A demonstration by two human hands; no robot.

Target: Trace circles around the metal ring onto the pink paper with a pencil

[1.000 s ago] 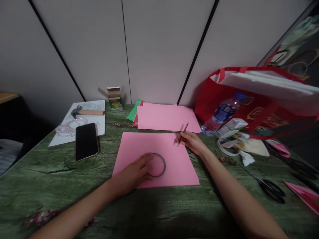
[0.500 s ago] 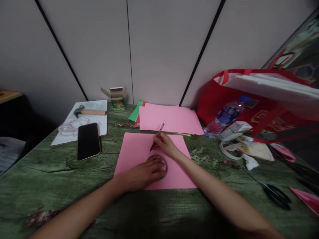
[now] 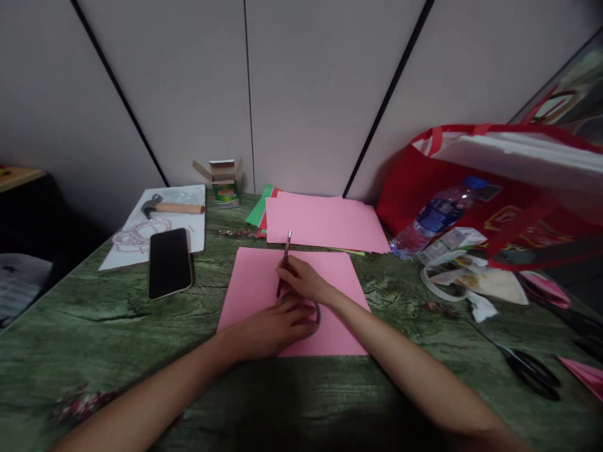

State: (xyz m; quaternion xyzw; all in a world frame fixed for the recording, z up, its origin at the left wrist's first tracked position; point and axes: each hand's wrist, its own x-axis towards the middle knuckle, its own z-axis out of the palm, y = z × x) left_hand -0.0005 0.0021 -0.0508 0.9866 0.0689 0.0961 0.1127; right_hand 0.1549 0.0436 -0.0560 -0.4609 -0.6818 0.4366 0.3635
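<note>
A pink sheet of paper [image 3: 252, 282] lies flat on the green wood-patterned table. My left hand [image 3: 281, 325] rests on it with fingers spread over a round, grey-rimmed thing [image 3: 318, 316]; most of that is covered, so I cannot tell its kind. Just beyond, my right hand [image 3: 304, 277] pinches a pencil [image 3: 286, 251], which stands nearly upright. Its tip points down at the paper by the left side of the round rim, close to my left fingers. Whether the tip touches the paper is hard to see.
Behind lies a stack of pink paper [image 3: 325, 220]. To the left are a phone [image 3: 169, 263], a hammer [image 3: 176, 208], beads [image 3: 136, 237] and a small open box [image 3: 226, 188]. Rightward are a bottle [image 3: 438, 216], a red bag [image 3: 409, 169], a tape roll [image 3: 431, 287] and scissors [image 3: 527, 370].
My right hand has shifted left and the pencil has turned more upright, its tip now nearer my left fingers. My left hand stays on the round thing. The view has moved slightly.
</note>
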